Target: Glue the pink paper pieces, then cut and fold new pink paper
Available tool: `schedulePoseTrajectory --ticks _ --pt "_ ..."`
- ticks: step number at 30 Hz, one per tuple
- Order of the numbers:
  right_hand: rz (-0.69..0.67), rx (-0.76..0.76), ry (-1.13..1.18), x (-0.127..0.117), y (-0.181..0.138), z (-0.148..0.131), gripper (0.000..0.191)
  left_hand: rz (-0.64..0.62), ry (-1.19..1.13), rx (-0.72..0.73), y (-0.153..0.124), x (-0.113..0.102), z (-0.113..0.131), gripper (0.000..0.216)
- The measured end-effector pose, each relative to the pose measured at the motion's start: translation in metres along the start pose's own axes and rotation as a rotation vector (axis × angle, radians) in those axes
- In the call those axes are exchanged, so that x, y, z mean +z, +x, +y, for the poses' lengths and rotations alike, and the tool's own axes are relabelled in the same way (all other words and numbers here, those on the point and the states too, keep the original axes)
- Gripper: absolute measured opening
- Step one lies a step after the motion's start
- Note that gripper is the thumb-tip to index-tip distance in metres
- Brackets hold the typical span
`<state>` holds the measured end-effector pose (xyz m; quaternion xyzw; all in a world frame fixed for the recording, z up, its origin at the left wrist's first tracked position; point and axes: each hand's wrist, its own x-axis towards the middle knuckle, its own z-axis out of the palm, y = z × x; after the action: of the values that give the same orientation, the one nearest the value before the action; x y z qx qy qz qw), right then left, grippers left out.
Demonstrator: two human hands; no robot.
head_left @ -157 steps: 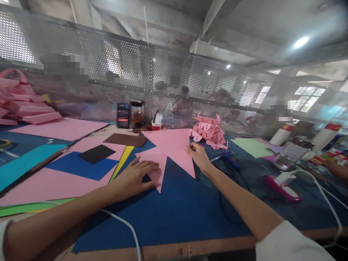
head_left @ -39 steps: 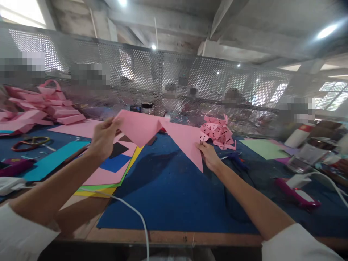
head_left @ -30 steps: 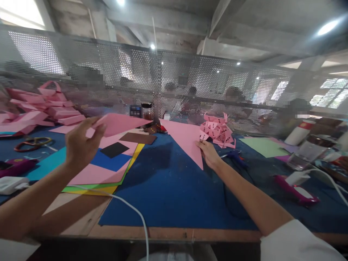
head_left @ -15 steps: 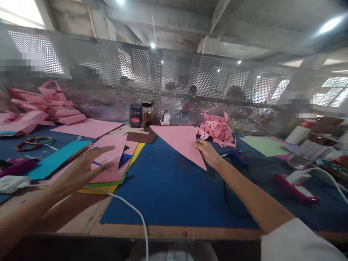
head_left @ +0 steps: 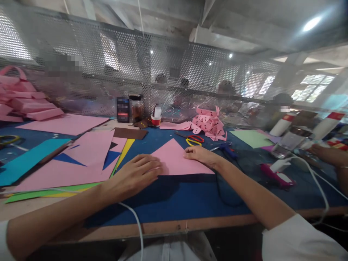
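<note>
A pink paper triangle (head_left: 176, 161) is in front of me over the blue table mat, one point facing away and its long edge towards me. My right hand (head_left: 199, 155) pinches its right slanting edge between thumb and fingers. At the left corner, my left hand (head_left: 143, 169) is closed around the paper, hiding that corner. Red and yellow handled scissors (head_left: 194, 140) lie just beyond the triangle. To the left is a stack of pink sheets (head_left: 84, 156) with blue shapes showing, on top of green and yellow sheets.
Folded pink strips (head_left: 208, 123) are heaped near the mesh screen (head_left: 168, 65). A blue-handled tool (head_left: 228, 149) and a magenta glue gun (head_left: 277, 176) lie to the right, with white cable around. Another person's hand (head_left: 328, 156) shows at far right. A brown strip (head_left: 130, 133) lies behind the stack.
My left hand has moved right from above the sheet stack to the triangle's left corner. The triangle has come nearer and turned, uncovering the scissors. My view has shifted right.
</note>
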<state>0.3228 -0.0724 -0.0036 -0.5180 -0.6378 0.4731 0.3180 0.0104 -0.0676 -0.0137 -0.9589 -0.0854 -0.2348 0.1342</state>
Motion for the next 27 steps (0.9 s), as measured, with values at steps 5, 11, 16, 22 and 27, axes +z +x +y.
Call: schedulePoseTrajectory --ticks 5,11,16,22,27 --pt "0.135 -0.068 -0.153 0.004 -0.004 0.0 0.019 -0.046 -0.038 -0.058 -0.006 0.013 -0.002 0.017" --pt "0.113 -0.403 -0.51 0.036 -0.037 -0.024 0.016 -0.013 -0.107 -0.151 -0.011 0.016 -0.002 0.019" --pt "-0.008 -0.507 -0.79 0.066 -0.056 -0.015 0.02 -0.034 -0.218 -0.162 -0.012 0.021 -0.003 0.019" --pt "0.024 -0.504 -0.879 0.07 -0.049 -0.001 0.014 -0.019 -0.292 -0.214 -0.014 0.022 -0.004 0.019" --pt "0.065 -0.512 -0.889 0.068 -0.045 0.0 0.016 0.004 -0.351 -0.267 -0.013 0.022 -0.003 0.019"
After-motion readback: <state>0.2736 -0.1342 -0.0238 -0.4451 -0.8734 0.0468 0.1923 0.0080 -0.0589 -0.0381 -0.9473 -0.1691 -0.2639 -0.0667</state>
